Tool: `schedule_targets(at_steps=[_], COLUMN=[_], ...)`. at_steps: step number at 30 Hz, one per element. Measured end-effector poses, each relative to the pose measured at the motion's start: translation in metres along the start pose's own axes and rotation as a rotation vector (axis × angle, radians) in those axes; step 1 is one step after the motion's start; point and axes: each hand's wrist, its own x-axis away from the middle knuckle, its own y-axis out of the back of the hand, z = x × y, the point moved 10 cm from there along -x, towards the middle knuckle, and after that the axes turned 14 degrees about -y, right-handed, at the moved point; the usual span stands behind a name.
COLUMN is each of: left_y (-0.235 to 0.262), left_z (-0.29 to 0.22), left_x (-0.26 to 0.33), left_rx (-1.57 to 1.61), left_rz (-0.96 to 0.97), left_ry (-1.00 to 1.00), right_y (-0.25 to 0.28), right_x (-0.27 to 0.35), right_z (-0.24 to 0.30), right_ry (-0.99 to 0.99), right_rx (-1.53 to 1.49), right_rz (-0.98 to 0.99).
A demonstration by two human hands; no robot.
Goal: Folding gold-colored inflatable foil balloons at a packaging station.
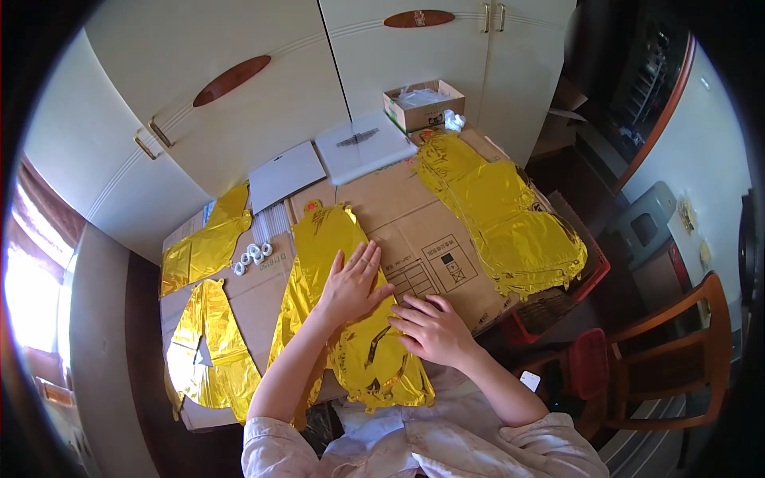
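Note:
A flat, uninflated gold foil balloon [325,239] lies in front of me on a cardboard-covered table, its near end reaching the edge by my body. My left hand [349,288] rests palm down on the middle of it, fingers stretched out. Over its right side, lower down, is my right hand [440,333], fingers apart and slightly bent. Neither hand grips anything. To the right lies a stack of gold foil balloons [498,203]. More gold foil lies to the left: one folded piece [211,243] farther back and a shiny, crinkled piece [209,342] nearer me.
Small white rolls [255,253] sit left of the middle balloon. Behind are a pale flat sheet [287,175], a white stack [362,147] and a cardboard box [426,115] against the cabinets. At the right are a red crate [522,331] and a wooden chair [669,358].

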Motion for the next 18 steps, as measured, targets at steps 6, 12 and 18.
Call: schedule_targets(at_steps=[6,12,18], left_y=[0.005,0.006,0.009], left_z=[0.028,0.038,0.042], left_x=[-0.008,-0.004,-0.002], left_rx=[0.032,0.104,0.127], left_rz=[0.010,-0.069,-0.162], left_ry=[0.038,0.068,0.059], right_y=[0.001,0.003,0.000], right_x=[-0.001,-0.001,0.001], right_z=[-0.002,0.001,-0.001], right_ry=[-0.014,0.003,0.004], right_rx=[-0.020,-0.015,-0.028], right_rz=[0.003,-0.004,0.021])
